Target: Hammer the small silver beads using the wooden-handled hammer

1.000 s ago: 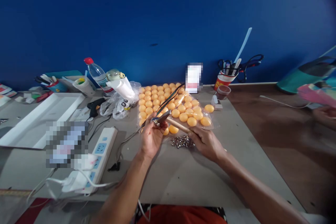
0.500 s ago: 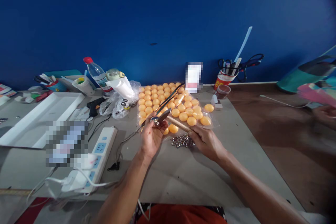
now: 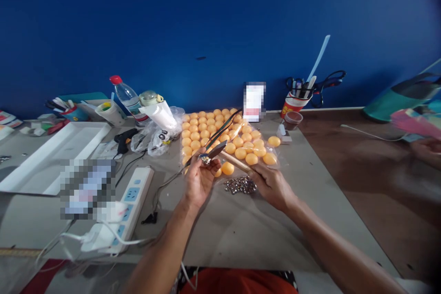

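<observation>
My right hand (image 3: pixel 274 184) is wrapped round the wooden handle of a hammer (image 3: pixel 236 161). The hammer's dark metal head slants just above my left fingers. Between the thumb and fingers of my left hand (image 3: pixel 200 183) is a small shiny metal piece (image 3: pixel 205 159), its exact kind too small to make out. Below and between my hands lies a pile of small shiny metal pieces (image 3: pixel 240 185) on the grey mat. Behind them, rows of orange balls (image 3: pixel 213 126) sit under clear plastic, partly hidden by my left hand and the hammer.
At left are a power strip (image 3: pixel 132 206), a white tray (image 3: pixel 51 161), a glue gun (image 3: pixel 124 140) and a red-capped bottle (image 3: pixel 129 98). A cup of tools (image 3: pixel 296 101) stands at the back right. Another person's hand (image 3: pixel 425 151) is at the far right.
The hammer and my right hand have shifted very slightly. More of the shiny metal piece shows in my left fingers. At far right, the other person's hand has moved a little.
</observation>
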`<action>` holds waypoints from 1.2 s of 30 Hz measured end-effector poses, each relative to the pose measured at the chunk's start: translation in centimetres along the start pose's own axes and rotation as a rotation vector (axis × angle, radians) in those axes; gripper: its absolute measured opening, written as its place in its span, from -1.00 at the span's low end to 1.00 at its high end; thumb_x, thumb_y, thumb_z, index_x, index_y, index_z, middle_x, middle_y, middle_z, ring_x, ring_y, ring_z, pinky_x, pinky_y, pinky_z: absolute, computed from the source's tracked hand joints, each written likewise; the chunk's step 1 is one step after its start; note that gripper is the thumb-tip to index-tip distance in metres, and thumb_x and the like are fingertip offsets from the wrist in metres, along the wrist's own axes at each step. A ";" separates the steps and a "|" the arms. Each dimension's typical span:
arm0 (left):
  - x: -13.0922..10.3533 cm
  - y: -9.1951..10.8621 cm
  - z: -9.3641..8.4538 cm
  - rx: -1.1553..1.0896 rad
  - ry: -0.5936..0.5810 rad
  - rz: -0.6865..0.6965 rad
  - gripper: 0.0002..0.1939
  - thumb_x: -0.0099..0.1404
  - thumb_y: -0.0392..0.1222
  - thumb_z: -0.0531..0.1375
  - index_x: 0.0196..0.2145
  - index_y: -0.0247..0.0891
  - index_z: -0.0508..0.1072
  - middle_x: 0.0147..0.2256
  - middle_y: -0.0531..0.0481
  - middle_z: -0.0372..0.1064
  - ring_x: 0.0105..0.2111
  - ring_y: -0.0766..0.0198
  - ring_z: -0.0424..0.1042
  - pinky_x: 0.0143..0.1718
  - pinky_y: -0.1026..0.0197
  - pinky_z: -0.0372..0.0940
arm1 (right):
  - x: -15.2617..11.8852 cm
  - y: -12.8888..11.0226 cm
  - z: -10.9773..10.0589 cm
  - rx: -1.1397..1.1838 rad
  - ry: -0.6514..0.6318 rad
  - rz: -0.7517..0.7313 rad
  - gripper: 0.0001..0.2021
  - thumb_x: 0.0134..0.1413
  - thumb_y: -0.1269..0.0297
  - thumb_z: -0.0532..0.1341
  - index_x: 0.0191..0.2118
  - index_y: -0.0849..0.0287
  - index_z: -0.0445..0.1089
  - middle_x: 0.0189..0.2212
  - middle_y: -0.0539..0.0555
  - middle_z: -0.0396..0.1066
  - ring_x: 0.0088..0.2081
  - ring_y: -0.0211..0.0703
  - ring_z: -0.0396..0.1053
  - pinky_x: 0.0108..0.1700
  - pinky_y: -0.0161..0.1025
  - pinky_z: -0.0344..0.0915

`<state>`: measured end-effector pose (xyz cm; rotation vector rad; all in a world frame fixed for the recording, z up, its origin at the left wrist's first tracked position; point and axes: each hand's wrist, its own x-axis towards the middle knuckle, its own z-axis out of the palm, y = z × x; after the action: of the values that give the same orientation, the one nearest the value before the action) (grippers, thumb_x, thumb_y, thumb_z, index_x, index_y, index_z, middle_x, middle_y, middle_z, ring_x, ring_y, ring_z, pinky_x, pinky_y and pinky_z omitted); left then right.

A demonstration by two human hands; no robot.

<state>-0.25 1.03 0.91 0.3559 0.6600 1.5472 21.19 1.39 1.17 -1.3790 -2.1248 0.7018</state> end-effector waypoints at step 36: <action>-0.1 0.3 0.2 -0.017 0.027 -0.012 -0.70 0.22 -0.21 0.22 -0.06 -0.23 0.45 -0.34 -0.08 0.56 -0.37 0.22 0.55 -0.24 0.15 0.43 | 0.0 -0.2 -0.1 0.001 -0.021 -0.019 -0.71 0.27 0.16 0.01 -0.45 0.14 0.26 -0.55 -0.01 0.33 -0.52 -0.25 0.24 -0.46 -0.33 0.09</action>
<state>-0.36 0.95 1.30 0.3179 0.6681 1.5473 21.09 1.36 1.40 -1.3543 -2.1504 0.7130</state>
